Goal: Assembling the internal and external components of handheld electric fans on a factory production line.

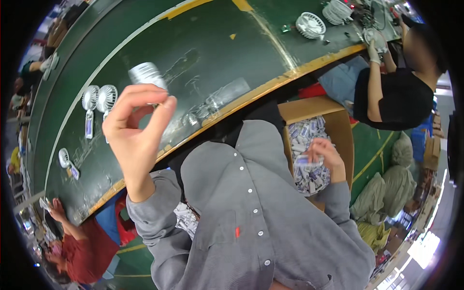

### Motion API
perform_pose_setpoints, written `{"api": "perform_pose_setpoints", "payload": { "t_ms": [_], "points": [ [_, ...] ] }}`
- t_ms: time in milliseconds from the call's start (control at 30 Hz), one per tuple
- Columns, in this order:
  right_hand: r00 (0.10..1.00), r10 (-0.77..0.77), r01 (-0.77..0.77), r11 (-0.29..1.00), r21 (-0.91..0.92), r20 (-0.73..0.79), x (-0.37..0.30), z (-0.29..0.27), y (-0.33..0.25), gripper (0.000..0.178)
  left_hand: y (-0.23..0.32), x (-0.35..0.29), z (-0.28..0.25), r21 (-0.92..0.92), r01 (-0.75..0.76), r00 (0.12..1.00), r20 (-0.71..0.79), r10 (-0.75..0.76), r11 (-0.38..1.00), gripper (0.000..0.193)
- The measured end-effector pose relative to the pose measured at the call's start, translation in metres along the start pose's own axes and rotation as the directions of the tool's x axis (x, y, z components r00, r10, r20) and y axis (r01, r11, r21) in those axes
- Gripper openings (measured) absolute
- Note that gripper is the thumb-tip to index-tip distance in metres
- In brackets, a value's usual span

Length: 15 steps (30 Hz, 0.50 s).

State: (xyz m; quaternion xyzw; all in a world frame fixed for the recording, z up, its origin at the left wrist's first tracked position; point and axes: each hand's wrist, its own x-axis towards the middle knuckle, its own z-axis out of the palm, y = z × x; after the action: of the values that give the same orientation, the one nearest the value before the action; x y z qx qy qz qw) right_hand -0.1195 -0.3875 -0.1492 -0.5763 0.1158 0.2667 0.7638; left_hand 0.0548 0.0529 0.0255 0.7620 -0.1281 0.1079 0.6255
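My left hand [140, 123] is raised over the green worktable, its thumb and forefinger pinched together. At the fingertips is a blurred small white fan [146, 74]; its lower part is mostly hidden by my fingers. My right hand [326, 152] holds a small flat white-and-purple piece [308, 161], blurred by motion, above an open cardboard box [342, 137]. Many similar small white-and-purple pieces [309, 128] fill that box. Left of my left hand, two white handheld fans [98, 98] lie side by side, and a smaller-looking fan [65, 158] lies farther toward the table's left end.
The green worktable [212, 41] has a yellow-brown edge running diagonally before me. At right, a gloved co-worker [394, 92] handles a part near round white fan housings [310, 25]. Another person in red [92, 251] works at left. Sacks [382, 193] lie on the floor at right.
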Motion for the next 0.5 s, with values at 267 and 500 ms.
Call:
{"api": "perform_pose_setpoints", "payload": {
  "t_ms": [267, 500],
  "points": [
    [0.661, -0.578, 0.039, 0.662, -0.748, -0.478, 0.029, 0.030, -0.006, 0.080, 0.019, 0.016, 0.048, -0.021, 0.017, 0.984, 0.178, -0.013, 1.000, 0.018],
    [0.519, -0.821, 0.621, 0.169, -0.766, 0.240, 0.095, 0.134, -0.123, 0.049, 0.029, 0.028, 0.121, -0.321, -0.046, 0.925, 0.344, 0.162, 0.946, 0.023]
  ]
}}
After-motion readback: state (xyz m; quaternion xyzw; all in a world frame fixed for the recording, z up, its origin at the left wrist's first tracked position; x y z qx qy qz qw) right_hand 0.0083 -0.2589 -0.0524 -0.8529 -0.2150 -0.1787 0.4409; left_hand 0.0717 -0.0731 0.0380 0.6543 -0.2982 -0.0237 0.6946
